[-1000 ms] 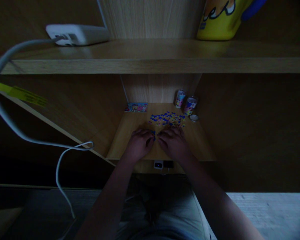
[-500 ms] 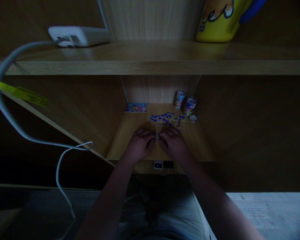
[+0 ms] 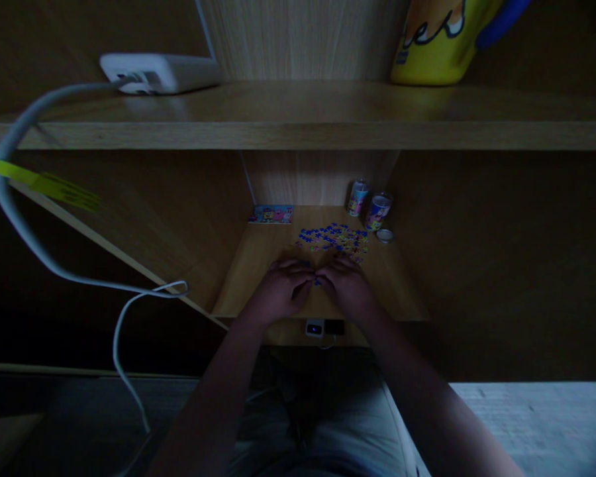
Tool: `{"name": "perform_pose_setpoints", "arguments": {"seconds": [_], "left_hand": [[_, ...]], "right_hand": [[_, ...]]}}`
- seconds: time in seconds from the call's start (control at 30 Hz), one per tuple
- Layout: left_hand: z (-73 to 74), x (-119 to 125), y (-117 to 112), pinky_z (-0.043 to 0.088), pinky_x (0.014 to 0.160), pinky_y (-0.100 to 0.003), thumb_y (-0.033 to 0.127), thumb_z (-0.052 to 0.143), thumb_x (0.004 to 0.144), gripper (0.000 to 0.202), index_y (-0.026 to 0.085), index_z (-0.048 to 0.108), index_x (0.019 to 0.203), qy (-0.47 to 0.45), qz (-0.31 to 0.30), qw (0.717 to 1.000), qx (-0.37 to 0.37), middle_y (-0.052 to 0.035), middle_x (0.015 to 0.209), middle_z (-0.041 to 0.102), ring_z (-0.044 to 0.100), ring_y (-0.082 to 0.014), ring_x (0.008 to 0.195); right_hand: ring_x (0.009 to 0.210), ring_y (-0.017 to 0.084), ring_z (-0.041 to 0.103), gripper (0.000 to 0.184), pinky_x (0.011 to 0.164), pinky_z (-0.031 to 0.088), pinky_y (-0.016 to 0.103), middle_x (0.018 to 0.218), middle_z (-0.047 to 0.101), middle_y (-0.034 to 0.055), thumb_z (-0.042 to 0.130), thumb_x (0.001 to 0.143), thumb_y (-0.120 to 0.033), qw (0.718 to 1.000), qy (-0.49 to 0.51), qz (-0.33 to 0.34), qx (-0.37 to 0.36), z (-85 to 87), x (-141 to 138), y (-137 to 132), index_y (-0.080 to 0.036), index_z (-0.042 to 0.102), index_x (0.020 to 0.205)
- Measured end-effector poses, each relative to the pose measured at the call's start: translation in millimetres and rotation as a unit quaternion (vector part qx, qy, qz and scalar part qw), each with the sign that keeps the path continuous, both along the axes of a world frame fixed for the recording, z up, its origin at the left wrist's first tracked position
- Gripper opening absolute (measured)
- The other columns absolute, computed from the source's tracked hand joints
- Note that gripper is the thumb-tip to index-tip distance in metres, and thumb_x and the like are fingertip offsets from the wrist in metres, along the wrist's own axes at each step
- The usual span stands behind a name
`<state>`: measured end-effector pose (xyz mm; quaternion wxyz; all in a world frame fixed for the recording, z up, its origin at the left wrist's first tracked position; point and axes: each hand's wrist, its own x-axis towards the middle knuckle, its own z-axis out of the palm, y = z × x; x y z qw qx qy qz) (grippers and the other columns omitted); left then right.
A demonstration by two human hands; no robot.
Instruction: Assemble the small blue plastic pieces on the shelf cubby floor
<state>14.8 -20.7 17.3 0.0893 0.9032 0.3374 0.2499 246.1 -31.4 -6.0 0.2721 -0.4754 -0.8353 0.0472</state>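
Observation:
My left hand [image 3: 277,292] and my right hand [image 3: 347,289] rest side by side on a low wooden board [image 3: 392,291], fingertips meeting. Between the fingertips shows a small blue jigsaw piece [image 3: 317,281], pinched by both hands. Just beyond the hands lies a scatter of several blue and yellow jigsaw pieces [image 3: 334,237]. The light is dim and the fingers are partly curled.
Two small printed tins [image 3: 371,203] and a round lid [image 3: 385,234] stand at the board's back right. A picture card [image 3: 271,214] lies at the back left. A shelf [image 3: 298,112] overhead carries a white power adapter [image 3: 159,71] with cable [image 3: 24,225] and a yellow container [image 3: 440,40].
Both hands have drawn slightly back toward me from the pile, fingertips closing together on a blue piece.

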Motion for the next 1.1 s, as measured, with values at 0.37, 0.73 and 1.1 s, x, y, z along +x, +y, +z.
{"name": "perform_pose_setpoints", "arguments": {"seconds": [0.37, 0.73, 1.1], "left_hand": [[-3.4, -0.6, 1.7, 0.056, 0.099, -0.047, 0.011, 0.068, 0.1, 0.026, 0.029, 0.078, 0.115, -0.003, -0.002, 1.0, 0.004, -0.0023, 0.111, 0.084, 0.075, -0.0267, 0.111], [-3.5, -3.7, -0.7, 0.055, 0.102, -0.05, 0.021, 0.071, 0.101, 0.007, 0.025, 0.077, 0.101, -0.027, 0.029, 0.998, 0.043, -0.0073, 0.123, 0.08, 0.072, -0.0289, 0.114], [-3.7, -5.7, 2.5, 0.054, 0.099, -0.046, 0.023, 0.075, 0.101, 0.011, 0.028, 0.083, 0.094, -0.024, -0.011, 0.999, 0.039, -0.0015, 0.119, 0.083, 0.073, -0.025, 0.108]], "right_hand": [[0.104, 0.028, 0.073, 0.009, 0.106, 0.052, 0.045, 0.106, 0.083, 0.0054, 0.082, 0.103, -0.032, 1.0, 0.0, 0.012, -0.001, -0.6, 1.4, 0.0, -0.026, 0.079, 0.109], [0.116, 0.034, 0.065, 0.016, 0.11, 0.05, 0.052, 0.117, 0.074, 0.0118, 0.076, 0.105, -0.034, 1.0, -0.022, -0.007, 0.009, 5.1, -0.5, -3.9, -0.024, 0.079, 0.118], [0.108, 0.026, 0.068, 0.008, 0.107, 0.051, 0.043, 0.107, 0.076, 0.004, 0.082, 0.101, -0.027, 1.0, 0.012, 0.005, 0.005, 0.7, 1.5, 1.4, -0.025, 0.074, 0.102]]}}
